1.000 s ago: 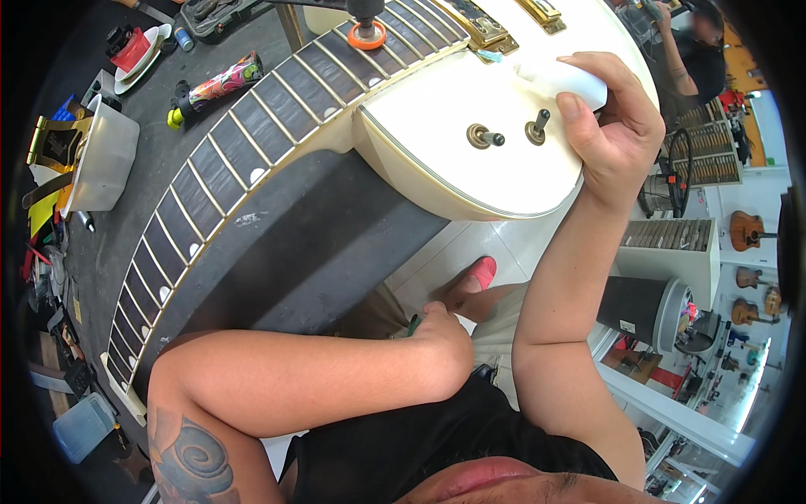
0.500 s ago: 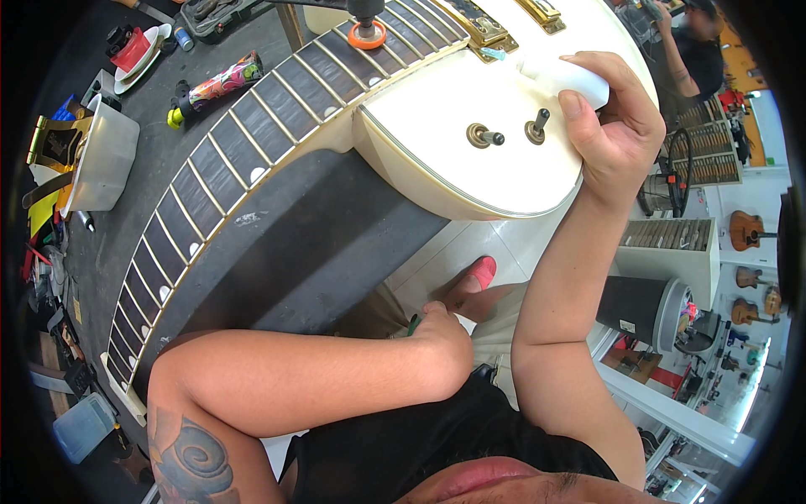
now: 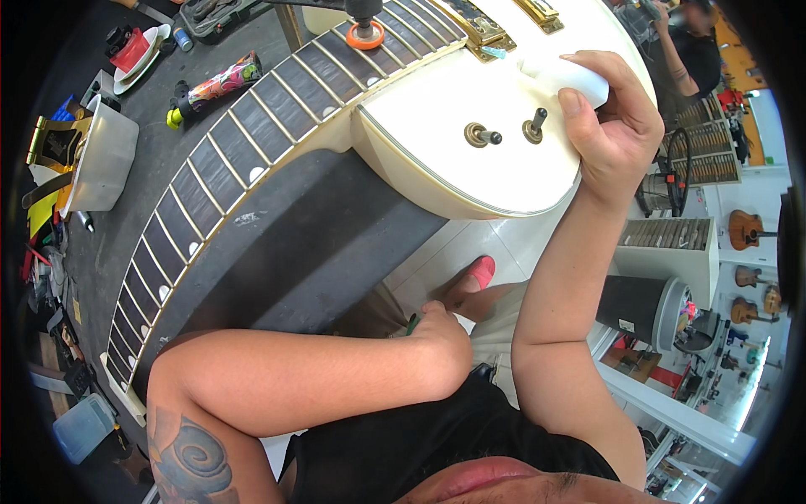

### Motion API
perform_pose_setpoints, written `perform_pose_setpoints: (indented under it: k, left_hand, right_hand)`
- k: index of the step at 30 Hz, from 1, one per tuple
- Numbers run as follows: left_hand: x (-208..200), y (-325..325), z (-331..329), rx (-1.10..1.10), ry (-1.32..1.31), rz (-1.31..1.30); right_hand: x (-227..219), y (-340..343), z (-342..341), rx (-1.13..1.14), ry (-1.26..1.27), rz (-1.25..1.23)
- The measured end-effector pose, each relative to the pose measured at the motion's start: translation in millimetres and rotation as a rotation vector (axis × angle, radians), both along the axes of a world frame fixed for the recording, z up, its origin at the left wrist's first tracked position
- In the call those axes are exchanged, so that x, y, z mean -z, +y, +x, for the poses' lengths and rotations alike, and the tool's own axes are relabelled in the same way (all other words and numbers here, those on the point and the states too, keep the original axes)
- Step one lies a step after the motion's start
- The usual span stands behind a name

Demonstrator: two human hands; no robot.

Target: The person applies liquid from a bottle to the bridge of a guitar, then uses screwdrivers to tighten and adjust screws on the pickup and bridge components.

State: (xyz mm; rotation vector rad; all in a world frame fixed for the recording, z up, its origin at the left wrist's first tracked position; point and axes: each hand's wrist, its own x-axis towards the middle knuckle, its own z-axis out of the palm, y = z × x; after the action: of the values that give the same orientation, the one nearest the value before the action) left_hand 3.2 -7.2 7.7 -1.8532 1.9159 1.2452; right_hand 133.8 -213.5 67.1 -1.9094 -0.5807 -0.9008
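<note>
Across dark workbench (image 3: 277,252), cream guitar body (image 3: 470,143) laid flat, neck (image 3: 210,185) run toward left. Right hand (image 3: 617,126) raised at far right, fingers clamped on white cloth pad (image 3: 567,76) pressed to body top. Pad judged soft, light; best gripped by folded edge. Left hand (image 3: 437,332) tucked near lap, fingers curled shut around small green item, barely seen.

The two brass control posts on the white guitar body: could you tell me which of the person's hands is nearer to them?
Right. The right hand rests on the guitar body just beside the control posts; the left hand is down below the bench edge, by the lap.
</note>
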Motion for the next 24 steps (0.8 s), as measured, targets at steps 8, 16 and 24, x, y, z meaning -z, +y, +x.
perform_pose_setpoints:
  k: [8,16,24]
  left_hand:
    - [-1.7,0.1,1.3,0.009,0.001,-0.003]
    - [1.4,0.1,-0.3,-0.007,-0.001,-0.014]
    - [-2.2,-0.7,1.9,0.000,0.007,0.011]
  right_hand:
    - [0.1,1.6,-0.4,0.003,-0.001,0.018]
    - [0.8,0.9,0.0,0.013,-0.009,0.020]
    - [0.7,1.9,0.7,0.014,-0.024,0.016]
